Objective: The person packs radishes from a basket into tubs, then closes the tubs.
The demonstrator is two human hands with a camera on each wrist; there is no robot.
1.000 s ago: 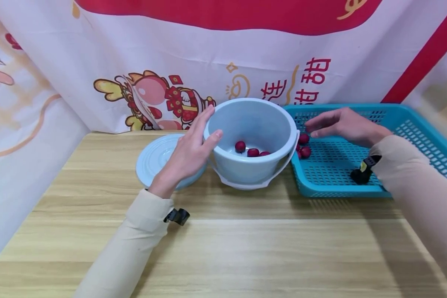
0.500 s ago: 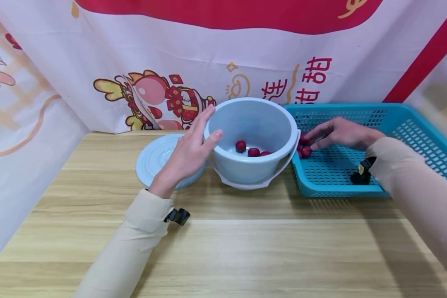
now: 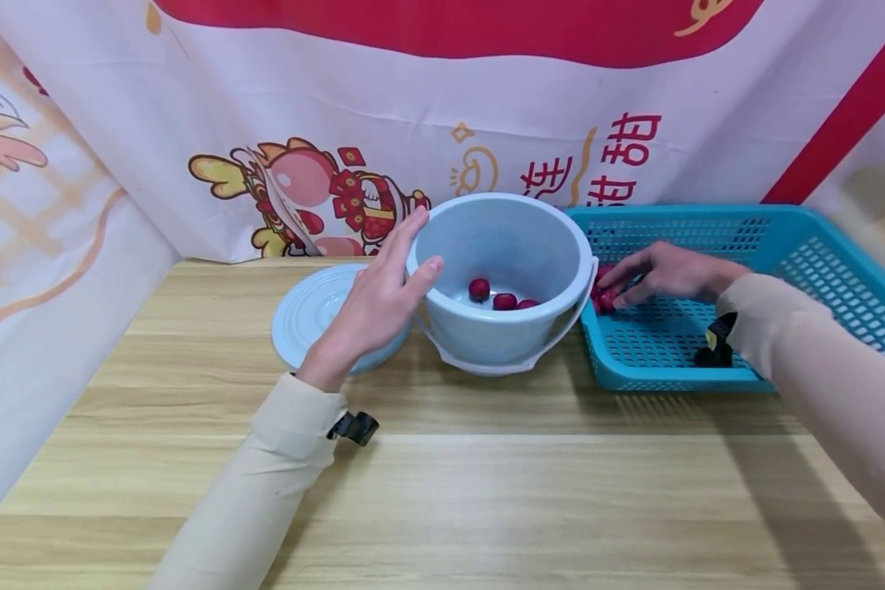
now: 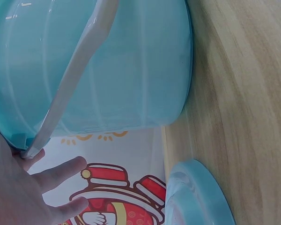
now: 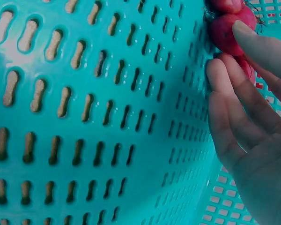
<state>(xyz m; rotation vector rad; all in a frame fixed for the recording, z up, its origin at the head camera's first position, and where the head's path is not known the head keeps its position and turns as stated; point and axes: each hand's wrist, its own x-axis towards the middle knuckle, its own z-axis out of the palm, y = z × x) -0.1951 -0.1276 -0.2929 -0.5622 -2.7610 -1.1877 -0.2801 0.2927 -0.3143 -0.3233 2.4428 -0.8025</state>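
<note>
A light blue bucket point(image 3: 487, 338) with a white handle point(image 4: 75, 70) stands mid-table, several small red radishes point(image 3: 478, 289) at its bottom. My left hand point(image 3: 372, 307) rests against the bucket's left rim, fingers straight, with the thumb across the front of the rim. Inside the turquoise basket point(image 3: 678, 378), my right hand point(image 3: 671, 272) reaches to the left end, where more radishes point(image 5: 225, 35) with thin root tufts lie bunched. The right wrist view shows the thumb on one radish and the fingers curled under it; the fingers partly hide the bunch.
Left of the bucket lies its round blue lid point(image 3: 310, 315), partly behind the left wrist. The basket stands close against the bucket's right side. A printed white and red cloth point(image 3: 383, 98) hangs behind the wooden table point(image 3: 487, 500).
My right hand has lowered and moved left in the basket onto the radishes, its fingers closing there. My left hand has stayed at the bucket rim.
</note>
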